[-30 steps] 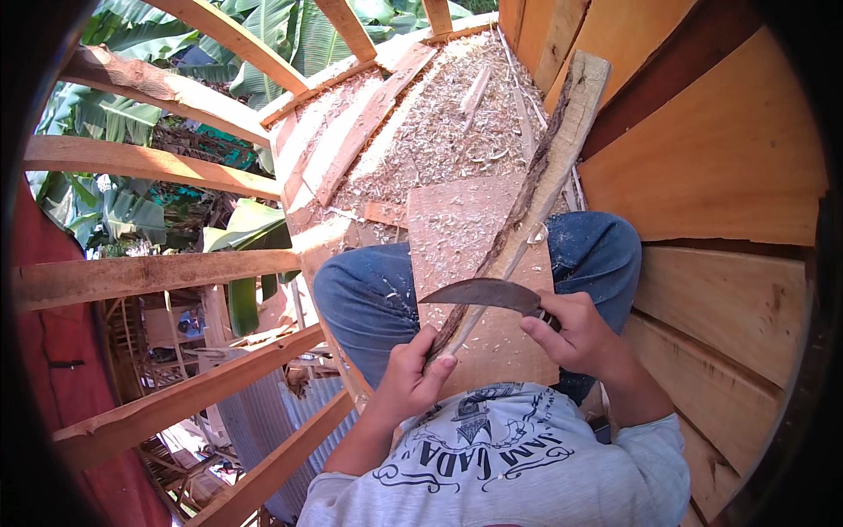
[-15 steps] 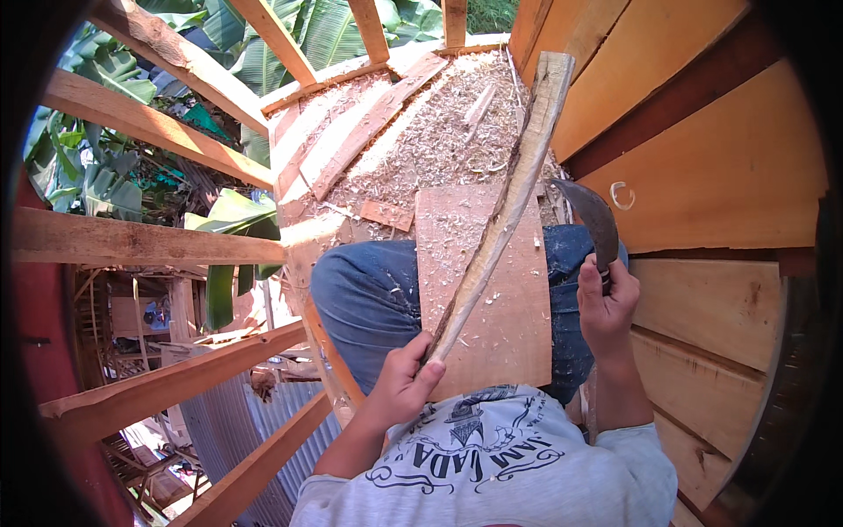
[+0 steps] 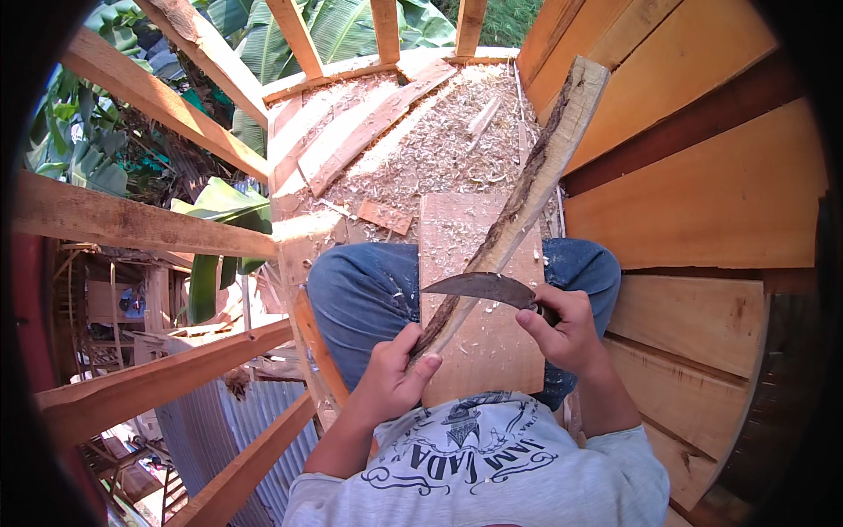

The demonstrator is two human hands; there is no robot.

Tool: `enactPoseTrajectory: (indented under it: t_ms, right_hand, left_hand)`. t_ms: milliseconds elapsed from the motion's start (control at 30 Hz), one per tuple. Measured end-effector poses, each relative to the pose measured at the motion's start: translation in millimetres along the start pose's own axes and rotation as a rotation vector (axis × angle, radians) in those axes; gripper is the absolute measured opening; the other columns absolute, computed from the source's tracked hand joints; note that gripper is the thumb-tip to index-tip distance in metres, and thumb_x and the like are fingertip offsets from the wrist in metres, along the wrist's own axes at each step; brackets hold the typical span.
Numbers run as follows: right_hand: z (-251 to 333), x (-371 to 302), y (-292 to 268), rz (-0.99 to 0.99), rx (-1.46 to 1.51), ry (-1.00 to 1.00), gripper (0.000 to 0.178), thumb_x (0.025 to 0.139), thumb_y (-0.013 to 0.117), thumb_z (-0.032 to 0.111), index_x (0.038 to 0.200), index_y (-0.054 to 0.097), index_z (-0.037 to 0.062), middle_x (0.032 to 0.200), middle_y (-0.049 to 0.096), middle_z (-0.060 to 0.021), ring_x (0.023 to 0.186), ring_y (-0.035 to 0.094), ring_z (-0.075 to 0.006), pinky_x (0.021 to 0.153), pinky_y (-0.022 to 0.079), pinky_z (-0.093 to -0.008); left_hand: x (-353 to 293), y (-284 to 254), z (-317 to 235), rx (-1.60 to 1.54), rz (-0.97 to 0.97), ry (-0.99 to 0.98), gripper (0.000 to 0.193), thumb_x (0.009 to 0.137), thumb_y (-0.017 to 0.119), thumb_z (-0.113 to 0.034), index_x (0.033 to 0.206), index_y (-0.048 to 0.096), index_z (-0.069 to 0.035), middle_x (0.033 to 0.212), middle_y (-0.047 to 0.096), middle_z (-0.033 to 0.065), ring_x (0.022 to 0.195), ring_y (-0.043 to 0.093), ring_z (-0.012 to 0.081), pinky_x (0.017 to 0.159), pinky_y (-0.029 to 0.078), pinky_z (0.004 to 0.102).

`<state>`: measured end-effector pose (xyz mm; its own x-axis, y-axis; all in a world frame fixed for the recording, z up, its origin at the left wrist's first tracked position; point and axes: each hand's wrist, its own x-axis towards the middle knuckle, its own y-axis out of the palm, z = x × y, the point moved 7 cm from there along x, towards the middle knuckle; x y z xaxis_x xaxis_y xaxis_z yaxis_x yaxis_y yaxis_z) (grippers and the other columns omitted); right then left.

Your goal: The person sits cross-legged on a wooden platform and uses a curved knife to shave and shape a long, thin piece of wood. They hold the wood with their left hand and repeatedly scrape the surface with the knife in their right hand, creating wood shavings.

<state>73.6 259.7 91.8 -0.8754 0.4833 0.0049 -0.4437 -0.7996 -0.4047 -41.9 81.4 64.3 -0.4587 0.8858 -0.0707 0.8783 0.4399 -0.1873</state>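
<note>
A long, bark-edged strip of wood (image 3: 543, 171) slants up and to the right from my left hand (image 3: 397, 370), which is wrapped round its near end. My right hand (image 3: 565, 329) grips the handle of a dark curved knife (image 3: 483, 287). The blade points left and lies across the strip, a little above my left hand; whether its edge touches the wood I cannot tell. Beneath both is a flat board (image 3: 485, 351) laid over my lap, with light shavings scattered on it.
Wood shavings (image 3: 430, 149) cover the floor ahead, with a loose plank (image 3: 378, 127) and a small wood piece (image 3: 385, 217) among them. Wooden railing bars (image 3: 140, 224) stand on the left, with banana leaves beyond. A plank wall (image 3: 702, 193) rises close on the right.
My right hand has brought the knife left and down from beside my knee to across the strip. The strip's far end has tilted further right.
</note>
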Motion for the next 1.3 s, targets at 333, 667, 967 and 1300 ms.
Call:
enactPoseTrajectory:
  t_ms: [333,667,967,1300]
  right_hand:
    - [-4,12,11,0.048,-0.284,-0.200,0.020,0.083,0.064,0.014,0.080,0.051,-0.0002,0.062,0.049,-0.0133,0.048,0.051,-0.0300,0.043,0.038,-0.0364]
    - [-22,26,-10,-0.122,-0.240,0.003,0.028,0.086,0.064,0.025,0.073,0.054,0.0016,0.055,0.049,-0.0134,0.048,0.054,-0.0309,0.044,0.040,-0.0374]
    - [-31,48,-27,-0.220,-0.507,-0.097,0.048,0.079,0.067,0.048,0.063,0.054,0.0040,0.053,0.049,-0.0116,0.046,0.054,-0.0290,0.042,0.040,-0.0353]
    - [-107,44,-128,-0.703,-0.296,0.281,0.058,0.090,0.055,0.049,0.066,0.055,-0.0038,0.048,0.039,-0.0115,0.047,0.034,-0.0146,0.045,0.031,-0.0319]
  left_hand:
    - [5,13,32,-0.382,0.131,-0.255,0.023,0.092,0.054,-0.021,0.091,0.049,0.001,0.060,0.041,0.0015,0.055,0.036,0.0072,0.048,0.032,0.0256]
    - [29,9,40,-0.171,0.091,-0.202,0.026,0.091,0.054,-0.023,0.089,0.047,0.002,0.059,0.040,0.0050,0.053,0.040,0.0104,0.049,0.033,0.0264]
    - [31,21,27,-0.071,0.086,-0.210,0.025,0.092,0.053,-0.022,0.086,0.045,0.000,0.057,0.038,0.0077,0.048,0.041,0.0146,0.047,0.034,0.0289]
    - [11,39,0,-0.095,0.227,-0.157,0.025,0.093,0.052,-0.022,0.084,0.044,-0.001,0.055,0.038,0.0065,0.049,0.041,0.0134,0.048,0.034,0.0281]
